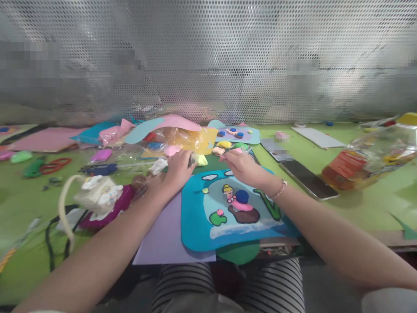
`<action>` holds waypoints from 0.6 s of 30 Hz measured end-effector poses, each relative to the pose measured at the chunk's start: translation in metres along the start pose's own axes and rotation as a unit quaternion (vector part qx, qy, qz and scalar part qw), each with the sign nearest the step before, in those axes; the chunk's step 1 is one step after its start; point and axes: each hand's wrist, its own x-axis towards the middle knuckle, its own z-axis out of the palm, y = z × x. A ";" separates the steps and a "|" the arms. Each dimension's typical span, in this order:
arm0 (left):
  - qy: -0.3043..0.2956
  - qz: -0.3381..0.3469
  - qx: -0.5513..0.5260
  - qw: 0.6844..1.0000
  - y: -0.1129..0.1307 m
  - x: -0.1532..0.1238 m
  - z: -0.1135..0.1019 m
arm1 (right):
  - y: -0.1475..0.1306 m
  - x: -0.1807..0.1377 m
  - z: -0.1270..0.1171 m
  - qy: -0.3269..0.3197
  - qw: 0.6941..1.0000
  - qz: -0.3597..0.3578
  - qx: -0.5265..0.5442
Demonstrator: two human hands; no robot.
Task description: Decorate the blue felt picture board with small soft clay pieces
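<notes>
Before me lies a blue foam sheet (192, 217) bearing a clay picture: a yellow-haired figure in pink (241, 206), a dark blue ball (241, 196), a brown shape and green plants. Beyond its top edge, my left hand (179, 167) has its fingers bent together beside a pale yellow clay lump (202, 160); what they hold, if anything, is unclear. My right hand (243, 165) reaches over the sheet's upper right, fingertips pinched near a peach clay lump (218, 151). Whatever sits in that pinch is too small to name.
A phone (308, 179) and a tilted plastic bottle (352, 167) lie right. To the left are a cream-and-purple object (104, 200), red-handled scissors (56, 165) and a screwdriver (100, 168). Clay bags, foam sheets and a smaller clay picture (239, 134) lie before a perforated metal panel (208, 56).
</notes>
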 end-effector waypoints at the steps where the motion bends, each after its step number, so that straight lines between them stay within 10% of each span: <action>1: 0.014 0.042 -0.039 0.998 0.004 -0.001 -0.001 | -0.003 0.000 0.000 0.002 0.999 -0.028 -0.023; 18: -0.052 0.066 -0.204 0.975 0.048 -0.023 -0.025 | -0.032 -0.003 0.009 -0.015 0.996 -0.070 0.058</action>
